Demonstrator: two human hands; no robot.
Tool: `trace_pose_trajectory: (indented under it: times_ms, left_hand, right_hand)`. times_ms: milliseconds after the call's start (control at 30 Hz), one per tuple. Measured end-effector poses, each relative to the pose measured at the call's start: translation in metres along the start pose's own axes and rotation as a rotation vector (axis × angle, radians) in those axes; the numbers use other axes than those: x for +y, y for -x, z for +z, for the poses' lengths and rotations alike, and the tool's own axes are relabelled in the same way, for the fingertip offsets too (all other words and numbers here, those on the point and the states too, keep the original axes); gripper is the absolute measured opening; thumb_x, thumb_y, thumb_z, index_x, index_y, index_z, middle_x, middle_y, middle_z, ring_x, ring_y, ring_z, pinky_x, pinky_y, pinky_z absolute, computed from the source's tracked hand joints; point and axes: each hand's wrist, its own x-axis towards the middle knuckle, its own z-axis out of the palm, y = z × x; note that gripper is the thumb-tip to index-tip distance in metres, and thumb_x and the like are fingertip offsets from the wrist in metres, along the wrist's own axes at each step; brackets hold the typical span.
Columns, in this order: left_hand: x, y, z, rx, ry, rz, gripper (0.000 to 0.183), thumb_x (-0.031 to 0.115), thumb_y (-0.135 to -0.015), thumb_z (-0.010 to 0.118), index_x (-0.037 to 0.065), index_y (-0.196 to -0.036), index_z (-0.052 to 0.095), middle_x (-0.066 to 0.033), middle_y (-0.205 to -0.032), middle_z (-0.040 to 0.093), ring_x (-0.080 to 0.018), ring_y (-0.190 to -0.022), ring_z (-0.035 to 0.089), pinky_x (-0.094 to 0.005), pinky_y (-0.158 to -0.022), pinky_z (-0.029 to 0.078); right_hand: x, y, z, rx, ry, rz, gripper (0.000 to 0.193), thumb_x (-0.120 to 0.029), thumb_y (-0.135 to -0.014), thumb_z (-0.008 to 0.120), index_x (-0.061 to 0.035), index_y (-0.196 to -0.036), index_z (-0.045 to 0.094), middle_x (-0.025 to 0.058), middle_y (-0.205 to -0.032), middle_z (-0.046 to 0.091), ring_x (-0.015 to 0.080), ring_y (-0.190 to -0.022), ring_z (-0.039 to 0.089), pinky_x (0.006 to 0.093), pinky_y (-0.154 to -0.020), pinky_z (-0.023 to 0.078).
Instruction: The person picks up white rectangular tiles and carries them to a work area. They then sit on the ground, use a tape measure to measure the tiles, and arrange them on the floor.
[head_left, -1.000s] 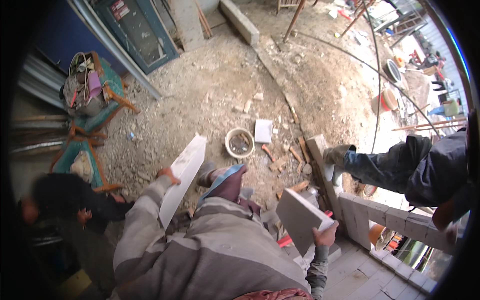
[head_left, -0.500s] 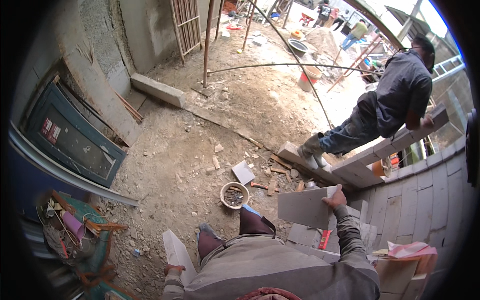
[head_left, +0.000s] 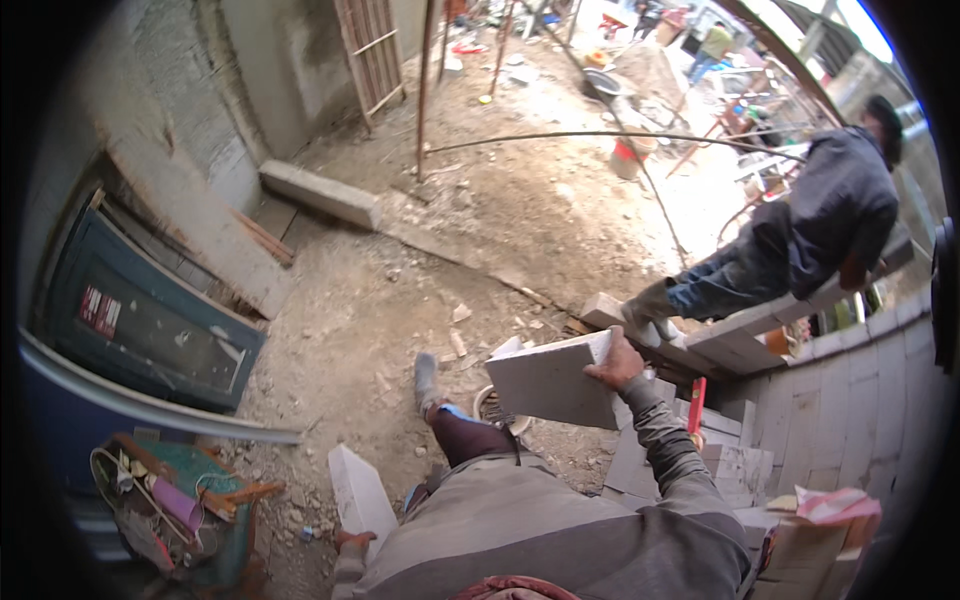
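My right hand [head_left: 616,362] is closed on the upper right edge of a large light-grey block [head_left: 548,382], which I hold out in front of me, tilted. At my left side my left hand [head_left: 354,543] grips the lower end of a second pale block [head_left: 358,490], which slants upward. A round bucket [head_left: 487,404] on the ground lies partly hidden by the right-hand block. To the right of that block stands a red spirit level [head_left: 697,404] by a stack of grey blocks [head_left: 738,470].
A co-worker [head_left: 838,215] leans over a low block wall [head_left: 735,350] at the right. A dark green framed panel [head_left: 150,310] leans at the left, with a cluttered chair-like heap [head_left: 180,500] below it. A concrete beam [head_left: 320,195] and thin poles [head_left: 424,100] stand ahead.
The right-hand block has moved forward and left, now covering part of the bucket. My body has shifted with a step forward. The co-worker's arm has lowered. Both hands keep their blocks.
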Motion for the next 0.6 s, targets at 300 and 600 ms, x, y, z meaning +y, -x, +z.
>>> trace_pose_trajectory:
  times_ms: [300,600]
  left_hand:
    - [0.154,-0.045,-0.111,-0.101,-0.158,-0.073,0.074,0.045,-0.048,0.083,-0.005,-0.099,0.066,-0.0221,-0.106,0.066,-0.0314,-0.097,0.066,-0.0376,-0.084,0.053]
    - [0.277,-0.111,-0.223,-0.054,0.042,-0.112,0.085,0.045,-0.049,0.084,-0.005,-0.113,0.059,-0.0238,-0.117,0.06,-0.0326,-0.108,0.06,-0.0379,-0.092,0.05]
  right_hand:
    - [-0.166,-0.191,0.015,-0.131,0.063,-0.129,0.082,-0.032,-0.058,0.08,-0.004,-0.12,0.035,0.0226,-0.11,0.057,0.0399,-0.091,0.063,0.0469,-0.075,0.052]
    - [-0.317,-0.382,-0.026,-0.031,0.075,-0.26,0.09,-0.031,-0.059,0.08,-0.0016,-0.128,0.031,0.0229,-0.114,0.054,0.0412,-0.09,0.062,0.047,-0.074,0.052]
